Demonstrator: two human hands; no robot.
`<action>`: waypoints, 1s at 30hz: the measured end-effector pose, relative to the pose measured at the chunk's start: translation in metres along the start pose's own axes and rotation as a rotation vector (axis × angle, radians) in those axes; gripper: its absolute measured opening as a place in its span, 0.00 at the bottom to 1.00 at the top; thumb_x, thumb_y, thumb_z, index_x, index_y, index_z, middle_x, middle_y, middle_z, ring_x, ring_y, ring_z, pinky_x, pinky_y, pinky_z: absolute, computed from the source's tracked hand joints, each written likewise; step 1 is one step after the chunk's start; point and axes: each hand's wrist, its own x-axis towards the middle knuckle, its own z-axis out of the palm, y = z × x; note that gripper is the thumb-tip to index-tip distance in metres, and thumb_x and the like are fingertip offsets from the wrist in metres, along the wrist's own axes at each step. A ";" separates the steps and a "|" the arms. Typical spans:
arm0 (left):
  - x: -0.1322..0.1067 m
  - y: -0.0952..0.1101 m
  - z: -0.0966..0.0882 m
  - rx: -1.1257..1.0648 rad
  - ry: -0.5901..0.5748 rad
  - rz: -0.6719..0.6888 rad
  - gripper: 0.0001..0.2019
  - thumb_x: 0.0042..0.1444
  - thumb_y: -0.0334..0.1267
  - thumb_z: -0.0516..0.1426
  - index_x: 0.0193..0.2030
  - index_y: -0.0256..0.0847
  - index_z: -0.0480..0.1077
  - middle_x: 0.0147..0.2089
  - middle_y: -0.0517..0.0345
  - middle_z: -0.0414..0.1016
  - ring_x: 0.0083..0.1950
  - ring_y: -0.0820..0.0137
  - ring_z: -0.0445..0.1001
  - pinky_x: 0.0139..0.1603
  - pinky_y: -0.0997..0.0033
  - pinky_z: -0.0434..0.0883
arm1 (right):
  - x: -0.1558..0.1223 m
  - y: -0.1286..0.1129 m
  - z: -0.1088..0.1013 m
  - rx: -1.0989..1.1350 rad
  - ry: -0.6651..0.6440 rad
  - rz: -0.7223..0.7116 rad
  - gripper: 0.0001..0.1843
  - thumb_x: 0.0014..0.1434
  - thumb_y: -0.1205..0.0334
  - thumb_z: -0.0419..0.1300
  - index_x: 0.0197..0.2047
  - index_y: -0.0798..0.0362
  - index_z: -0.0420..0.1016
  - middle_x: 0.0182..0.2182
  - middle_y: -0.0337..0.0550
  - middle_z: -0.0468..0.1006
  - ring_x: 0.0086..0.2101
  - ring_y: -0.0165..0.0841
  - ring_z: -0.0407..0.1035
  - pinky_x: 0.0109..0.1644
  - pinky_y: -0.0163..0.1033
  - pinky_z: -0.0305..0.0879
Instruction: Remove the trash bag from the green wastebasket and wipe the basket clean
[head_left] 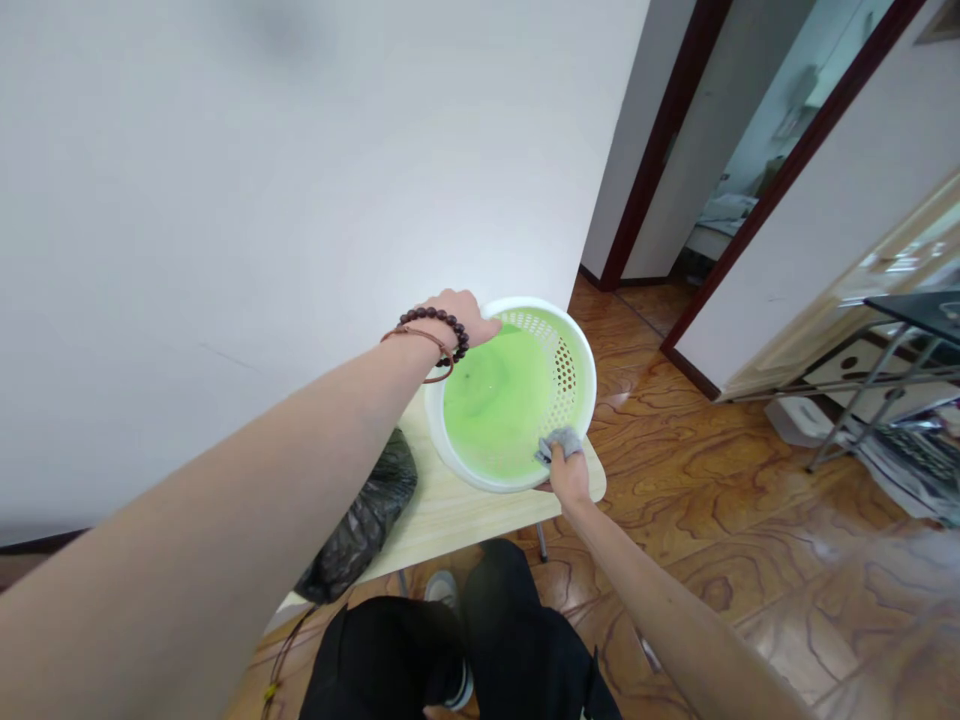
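Note:
A round plastic basket (587, 350) with a white rim, a light green inside and rows of holes in its wall is on a small pale wooden table (439, 510). My left hand (465, 315), with a beaded bracelet and a brown cord at its wrist, grips the far left part of the rim; its fingertips are partly hidden. At the near right side, my right hand (570, 478) is closed on a crumpled grey cloth (561, 440), which lies against the basket's inner wall and rim.
A black plastic bag (367, 520) lies on the table's left part, beneath my left forearm. Behind the table rises a white wall (322, 180). To the right are a wooden floor (675, 480), a doorway with a dark red frame (660, 150) and a metal-legged black table (922, 312).

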 end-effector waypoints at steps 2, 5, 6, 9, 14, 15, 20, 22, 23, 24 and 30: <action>-0.003 -0.001 0.002 0.024 0.015 0.035 0.30 0.46 0.58 0.49 0.51 0.43 0.69 0.46 0.46 0.73 0.45 0.58 0.72 0.43 0.64 0.69 | 0.003 0.001 -0.003 -0.002 -0.011 0.004 0.19 0.53 0.54 0.57 0.45 0.57 0.69 0.39 0.52 0.75 0.33 0.36 0.73 0.20 0.35 0.72; -0.009 0.001 0.002 0.092 0.042 0.118 0.28 0.47 0.53 0.51 0.57 0.51 0.63 0.47 0.50 0.73 0.45 0.59 0.72 0.43 0.64 0.68 | -0.003 0.007 0.000 0.025 -0.030 -0.006 0.23 0.53 0.51 0.57 0.48 0.56 0.66 0.43 0.51 0.74 0.32 0.35 0.72 0.17 0.34 0.70; -0.011 0.002 0.001 0.121 0.053 0.131 0.30 0.46 0.51 0.52 0.58 0.52 0.61 0.48 0.50 0.72 0.46 0.59 0.72 0.44 0.63 0.68 | -0.007 0.009 0.001 0.029 -0.032 -0.013 0.24 0.53 0.51 0.57 0.49 0.56 0.65 0.44 0.52 0.73 0.32 0.35 0.72 0.16 0.33 0.69; -0.012 0.004 -0.002 0.141 0.069 0.124 0.33 0.44 0.46 0.53 0.61 0.52 0.56 0.50 0.49 0.71 0.45 0.57 0.72 0.42 0.62 0.68 | -0.019 0.015 0.008 0.025 -0.029 -0.036 0.24 0.53 0.50 0.57 0.48 0.58 0.66 0.46 0.55 0.70 0.33 0.36 0.72 0.15 0.33 0.69; -0.005 0.002 0.000 0.113 -0.028 0.207 0.23 0.44 0.41 0.52 0.51 0.48 0.69 0.39 0.52 0.75 0.39 0.64 0.73 0.37 0.71 0.69 | -0.034 0.021 0.016 -0.004 -0.110 -0.062 0.23 0.53 0.49 0.56 0.44 0.59 0.67 0.42 0.55 0.72 0.27 0.34 0.72 0.17 0.36 0.69; -0.004 0.000 0.001 0.142 -0.025 0.201 0.22 0.44 0.41 0.53 0.48 0.46 0.70 0.38 0.51 0.75 0.38 0.64 0.73 0.37 0.71 0.69 | -0.033 0.019 0.014 -0.033 -0.139 -0.059 0.23 0.54 0.49 0.55 0.45 0.59 0.67 0.39 0.53 0.73 0.25 0.33 0.72 0.18 0.37 0.70; 0.002 -0.008 -0.002 0.242 0.028 0.157 0.21 0.44 0.42 0.53 0.47 0.41 0.71 0.40 0.48 0.74 0.39 0.62 0.73 0.36 0.69 0.69 | -0.003 -0.024 -0.013 -0.483 -0.024 -0.292 0.22 0.57 0.49 0.53 0.47 0.55 0.68 0.34 0.49 0.76 0.36 0.38 0.72 0.39 0.40 0.68; 0.003 -0.006 -0.002 0.247 0.021 0.163 0.22 0.44 0.43 0.53 0.47 0.40 0.70 0.41 0.48 0.74 0.38 0.63 0.73 0.35 0.70 0.69 | 0.015 -0.052 -0.028 -0.729 0.015 -0.391 0.24 0.58 0.46 0.50 0.49 0.55 0.68 0.34 0.51 0.76 0.39 0.42 0.71 0.43 0.44 0.65; 0.004 -0.005 -0.002 0.246 0.014 0.166 0.22 0.45 0.44 0.53 0.47 0.40 0.70 0.41 0.47 0.74 0.38 0.63 0.73 0.35 0.71 0.69 | 0.023 -0.066 -0.034 -0.812 0.037 -0.452 0.25 0.59 0.45 0.48 0.49 0.55 0.68 0.34 0.51 0.76 0.39 0.43 0.71 0.43 0.45 0.64; 0.005 -0.002 -0.002 0.244 0.010 0.172 0.22 0.45 0.44 0.53 0.47 0.39 0.70 0.41 0.47 0.74 0.37 0.63 0.73 0.34 0.70 0.69 | 0.030 -0.078 -0.039 -0.868 0.047 -0.510 0.25 0.59 0.45 0.47 0.50 0.54 0.68 0.35 0.52 0.76 0.40 0.43 0.71 0.43 0.45 0.64; 0.011 0.006 -0.003 0.254 -0.017 0.189 0.23 0.45 0.45 0.55 0.48 0.38 0.71 0.43 0.45 0.73 0.40 0.61 0.73 0.36 0.68 0.70 | 0.045 -0.104 -0.040 -0.942 0.026 -0.662 0.24 0.58 0.47 0.49 0.51 0.54 0.68 0.37 0.52 0.77 0.41 0.43 0.70 0.42 0.42 0.63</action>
